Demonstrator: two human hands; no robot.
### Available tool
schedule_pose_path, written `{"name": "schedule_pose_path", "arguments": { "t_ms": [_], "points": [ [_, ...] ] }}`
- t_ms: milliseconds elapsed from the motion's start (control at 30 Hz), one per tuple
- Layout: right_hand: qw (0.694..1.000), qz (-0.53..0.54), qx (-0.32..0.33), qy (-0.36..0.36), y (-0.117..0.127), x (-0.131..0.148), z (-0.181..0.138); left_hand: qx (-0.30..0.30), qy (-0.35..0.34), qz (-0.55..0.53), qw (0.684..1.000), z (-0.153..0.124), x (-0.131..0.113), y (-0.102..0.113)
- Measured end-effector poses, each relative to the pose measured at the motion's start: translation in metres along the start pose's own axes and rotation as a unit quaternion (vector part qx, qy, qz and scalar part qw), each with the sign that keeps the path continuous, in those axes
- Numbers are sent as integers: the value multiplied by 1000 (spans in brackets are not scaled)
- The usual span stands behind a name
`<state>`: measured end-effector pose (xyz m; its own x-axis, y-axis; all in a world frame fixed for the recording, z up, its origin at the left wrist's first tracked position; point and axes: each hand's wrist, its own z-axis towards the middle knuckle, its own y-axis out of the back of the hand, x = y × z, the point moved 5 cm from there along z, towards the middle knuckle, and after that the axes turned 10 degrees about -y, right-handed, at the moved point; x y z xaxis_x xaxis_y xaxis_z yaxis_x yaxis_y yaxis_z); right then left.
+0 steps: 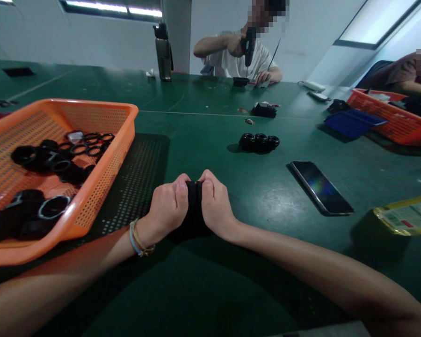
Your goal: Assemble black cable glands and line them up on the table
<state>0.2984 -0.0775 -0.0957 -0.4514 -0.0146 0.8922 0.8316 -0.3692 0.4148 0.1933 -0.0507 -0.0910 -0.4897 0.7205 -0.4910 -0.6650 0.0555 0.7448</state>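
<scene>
Both hands meet in the middle of the green table. My left hand, with bracelets at the wrist, is closed around the left side of a black part. Gripping its right side is my right hand, thumb on top like the left one. A narrow seam shows between the thumbs; the part's exact kind is hidden by the fingers. Beyond the hands, slightly right, a row of black ring-shaped parts sits on the table.
At left stands an orange perforated basket with black tubular parts and rings. To the right lie a phone and a yellow-edged package. Farther back are a blue tray, another orange basket, a bottle and a person holding a power tool.
</scene>
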Motion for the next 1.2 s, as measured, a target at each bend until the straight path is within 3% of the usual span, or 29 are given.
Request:
{"name": "schedule_pose_path", "arguments": {
  "t_ms": [233,400,500,567,667,800,967,1200],
  "points": [
    [996,45,12,-79,-3,-7,-1,-4,-67,52,996,0,-1,2],
    [996,39,36,-68,-1,-8,0,11,-7,5,1000,2,3,-1],
    [995,0,102,-21,2,-8,3,1,40,-55,998,3,7,-1],
    [984,-30,164,55,2,-7,3,-9,72,-108,991,2,11,-2],
    [967,-85,152,187,7,-5,4,-23,106,-161,981,0,17,-4],
    [949,-105,105,279,8,-6,2,-36,113,-178,977,-4,21,-6],
    [940,-114,84,311,6,-1,-6,-37,74,-130,988,-7,16,-3],
    [959,-84,90,254,7,4,-13,-33,37,-94,994,-10,8,4]
  ]
}}
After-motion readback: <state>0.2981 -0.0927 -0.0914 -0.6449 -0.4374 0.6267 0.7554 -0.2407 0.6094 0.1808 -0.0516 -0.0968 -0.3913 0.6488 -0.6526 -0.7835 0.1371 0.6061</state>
